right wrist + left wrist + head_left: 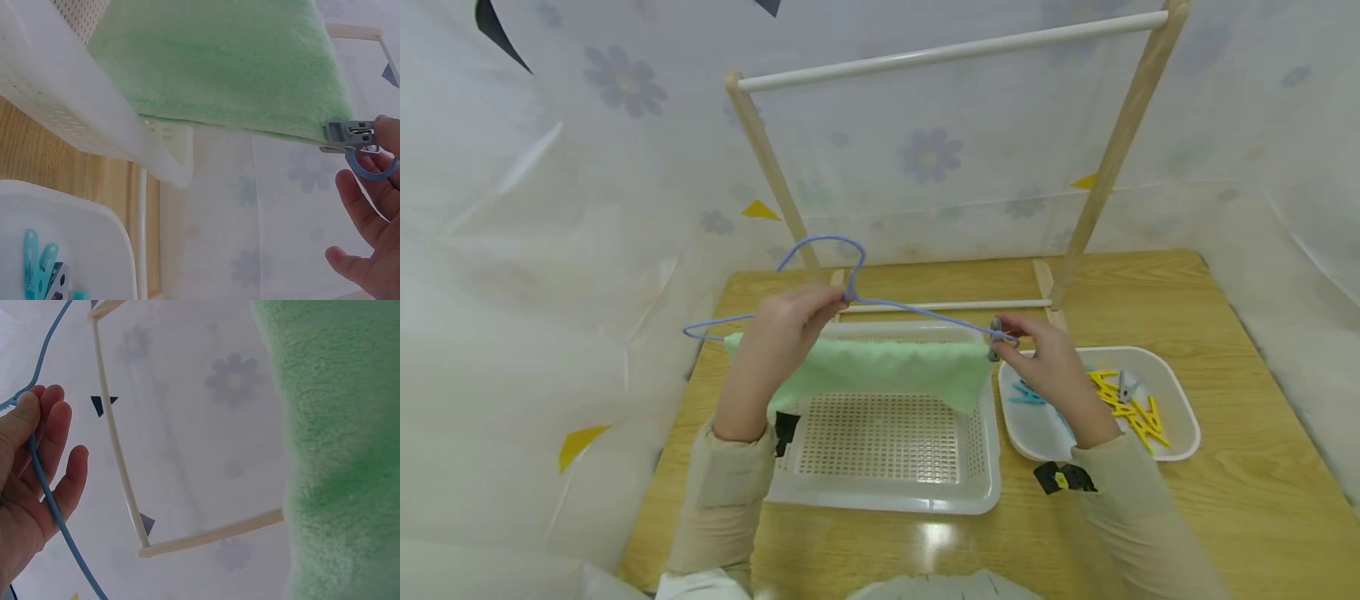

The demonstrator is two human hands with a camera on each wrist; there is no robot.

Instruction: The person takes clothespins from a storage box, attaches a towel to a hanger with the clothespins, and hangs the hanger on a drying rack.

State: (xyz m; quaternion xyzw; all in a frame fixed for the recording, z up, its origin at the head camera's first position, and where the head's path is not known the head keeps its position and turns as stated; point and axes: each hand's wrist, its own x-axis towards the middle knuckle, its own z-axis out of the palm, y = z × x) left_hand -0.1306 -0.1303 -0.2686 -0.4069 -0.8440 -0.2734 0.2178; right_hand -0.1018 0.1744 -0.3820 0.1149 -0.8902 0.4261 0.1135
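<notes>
A blue wire hanger (917, 310) is held up over the basket, its hook upward. My left hand (786, 337) pinches it at the neck between thumb and fingers. Over the hanger's lower bar hangs a fluffy light green towel (887, 367). At the hanger's right end, a grey clothespin (350, 133) sits on the towel's corner, beside the blue wire loop. The thumb and fingers of my right hand (1051, 362) pinch this clothespin. In the left wrist view, the towel (344, 450) fills the right side.
Below the towel stands a white perforated basket (887, 502). To its right, a white tray (1191, 425) holds yellow, blue and grey clothespins (1127, 408). A wooden rack with a white top rail (955, 54) rises behind them on the wood-grain table (1247, 417).
</notes>
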